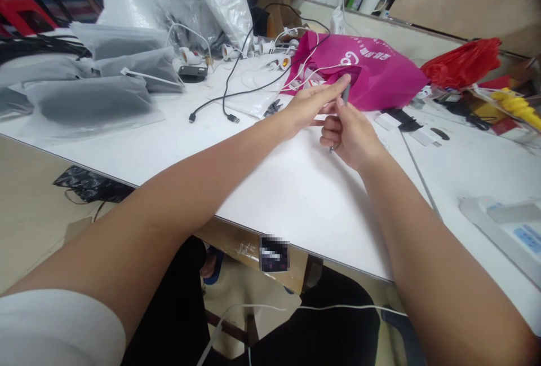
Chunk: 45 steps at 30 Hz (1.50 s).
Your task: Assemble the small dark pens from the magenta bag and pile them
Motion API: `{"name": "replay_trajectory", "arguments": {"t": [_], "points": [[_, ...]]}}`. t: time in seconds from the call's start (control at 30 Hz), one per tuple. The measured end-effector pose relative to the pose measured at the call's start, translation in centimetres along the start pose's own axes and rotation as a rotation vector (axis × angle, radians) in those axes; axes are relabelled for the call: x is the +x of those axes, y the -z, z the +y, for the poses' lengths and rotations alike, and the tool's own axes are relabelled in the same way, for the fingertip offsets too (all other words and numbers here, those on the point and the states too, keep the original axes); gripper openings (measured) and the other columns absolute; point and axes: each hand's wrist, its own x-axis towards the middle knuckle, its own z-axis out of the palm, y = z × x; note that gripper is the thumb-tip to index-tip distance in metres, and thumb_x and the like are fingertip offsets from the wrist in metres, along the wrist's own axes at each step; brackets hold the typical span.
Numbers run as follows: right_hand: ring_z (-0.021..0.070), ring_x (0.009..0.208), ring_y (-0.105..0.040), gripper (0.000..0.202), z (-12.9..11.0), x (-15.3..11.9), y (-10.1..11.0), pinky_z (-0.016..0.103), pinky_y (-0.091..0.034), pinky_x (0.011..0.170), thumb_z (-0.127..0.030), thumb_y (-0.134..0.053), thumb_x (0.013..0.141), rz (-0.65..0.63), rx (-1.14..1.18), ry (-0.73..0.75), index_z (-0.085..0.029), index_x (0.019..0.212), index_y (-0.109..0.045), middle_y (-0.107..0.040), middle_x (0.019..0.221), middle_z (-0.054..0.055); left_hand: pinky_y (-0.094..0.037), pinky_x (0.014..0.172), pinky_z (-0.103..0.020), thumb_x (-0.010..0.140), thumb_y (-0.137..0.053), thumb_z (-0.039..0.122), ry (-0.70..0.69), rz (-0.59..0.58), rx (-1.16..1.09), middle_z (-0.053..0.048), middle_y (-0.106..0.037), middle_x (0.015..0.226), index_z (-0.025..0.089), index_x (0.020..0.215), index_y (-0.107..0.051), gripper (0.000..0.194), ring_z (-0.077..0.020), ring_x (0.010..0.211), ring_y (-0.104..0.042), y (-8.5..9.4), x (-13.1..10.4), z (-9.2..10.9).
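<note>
White sleeve (59,329) low left; white table (270,185), pale floor (25,202). Right hand (354,133) pinches grey rod (346,94); left hand (310,104) alongside, grip unclear. Pink bag (391,75) reads perhaps "Go".

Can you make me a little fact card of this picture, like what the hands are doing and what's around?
Left grip: fingers stretched out beside the right one; whether it is holding anything is unclear
Right grip: fingers curled, pinching a thin grey item
Table: white
Just behind hands: pink bag with white lettering
Toward picture's left: black cable; farther left, frosted packets
Toward picture's right: red bag
At back: white mug
Unclear: what the grey item is
</note>
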Motion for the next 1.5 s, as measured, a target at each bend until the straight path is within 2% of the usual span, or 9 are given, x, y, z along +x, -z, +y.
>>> {"name": "replay_trajectory", "arguments": {"t": [0.13,0.27,0.5,0.7,0.8,1.0,1.23,1.4,1.5], "points": [[0.0086,0.048,-0.018,0.045,-0.4,1.3,0.8,0.019,-0.026,0.041,-0.037,-0.068,0.123,0.237,0.213,-0.018,-0.027,0.086,-0.045,-0.023,0.061,-0.011,-0.064,0.119,-0.051,0.090,-0.096,0.036,-0.245,-0.115,0.288,-0.013,-0.069,0.170,0.027,0.162,-0.066,0.078,-0.0356,0.147,-0.072,-0.5,-0.9,-1.1],[0.0069,0.045,-0.013,0.048,-0.7,1.8,1.5,0.016,-0.021,0.037,-0.015,-0.049,0.125,0.312,0.329,-0.104,-0.026,0.081,-0.034,-0.018,0.059,-0.011,-0.059,0.127,-0.049,0.085,-0.088,0.020,-0.419,-0.234,0.547,-0.012,-0.072,0.165,0.026,0.161,-0.067,0.079,-0.0317,0.151,-0.068,-1.2,-1.4,-2.0],[0.0059,0.041,-0.016,0.050,-0.7,2.0,2.2,0.015,-0.023,0.033,-0.026,-0.048,0.128,0.258,0.317,-0.135,-0.025,0.080,-0.032,-0.024,0.058,-0.010,-0.063,0.119,-0.047,0.088,-0.084,0.020,-0.384,-0.197,0.693,-0.009,-0.071,0.158,0.034,0.158,-0.069,0.072,-0.0312,0.141,-0.070,-1.3,-1.5,-1.7],[0.0087,0.043,-0.015,0.065,-0.6,2.2,2.7,0.024,-0.023,0.033,-0.039,-0.077,0.116,0.144,0.117,-0.090,-0.027,0.077,-0.026,-0.019,0.059,-0.009,-0.066,0.111,-0.049,0.089,-0.089,0.030,-0.347,-0.190,0.660,-0.013,-0.071,0.153,0.029,0.146,-0.074,0.059,-0.0328,0.133,-0.073,-1.4,-2.1,-0.6],[0.0085,0.045,-0.013,0.067,-0.6,2.0,2.6,0.024,-0.019,0.034,-0.041,-0.076,0.117,0.123,0.070,-0.102,-0.027,0.078,-0.024,-0.018,0.059,-0.009,-0.063,0.115,-0.050,0.093,-0.086,0.031,-0.360,-0.186,0.744,-0.013,-0.072,0.150,0.027,0.146,-0.074,0.054,-0.0355,0.139,-0.072,-1.2,-2.2,-0.6],[0.0105,0.046,-0.011,0.065,-1.0,1.8,2.9,0.028,-0.017,0.034,-0.046,-0.075,0.117,0.095,0.066,-0.078,-0.028,0.079,-0.026,-0.021,0.059,-0.009,-0.059,0.125,-0.052,0.095,-0.092,0.036,-0.399,-0.204,0.825,-0.013,-0.069,0.164,0.034,0.162,-0.069,0.071,-0.0406,0.155,-0.065,-1.1,-2.2,-0.7],[0.0102,0.047,-0.009,0.074,-0.4,1.9,2.7,0.030,-0.011,0.037,-0.057,-0.078,0.115,0.073,0.051,-0.074,-0.027,0.078,-0.021,-0.014,0.060,-0.009,-0.064,0.111,-0.050,0.101,-0.083,0.031,-0.356,-0.203,0.880,-0.013,-0.072,0.152,0.029,0.157,-0.073,0.057,-0.0346,0.128,-0.077,-1.2,-2.7,0.2],[0.0101,0.049,-0.008,0.072,-0.6,2.0,2.9,0.028,-0.015,0.037,-0.053,-0.074,0.118,0.080,0.045,-0.075,-0.025,0.077,-0.020,-0.015,0.061,-0.008,-0.062,0.117,-0.051,0.092,-0.092,0.034,-0.393,-0.237,0.809,-0.013,-0.070,0.159,0.034,0.161,-0.070,0.072,-0.0380,0.143,-0.073,-0.9,-2.2,-0.6],[0.0101,0.048,-0.009,0.073,-0.5,2.1,3.2,0.027,-0.017,0.038,-0.054,-0.073,0.118,0.081,0.050,-0.073,-0.025,0.077,-0.020,-0.014,0.061,-0.008,-0.061,0.119,-0.052,0.094,-0.088,0.029,-0.399,-0.238,0.785,-0.013,-0.071,0.156,0.032,0.158,-0.073,0.066,-0.0371,0.139,-0.076,-1.0,-2.1,-0.9]]}}
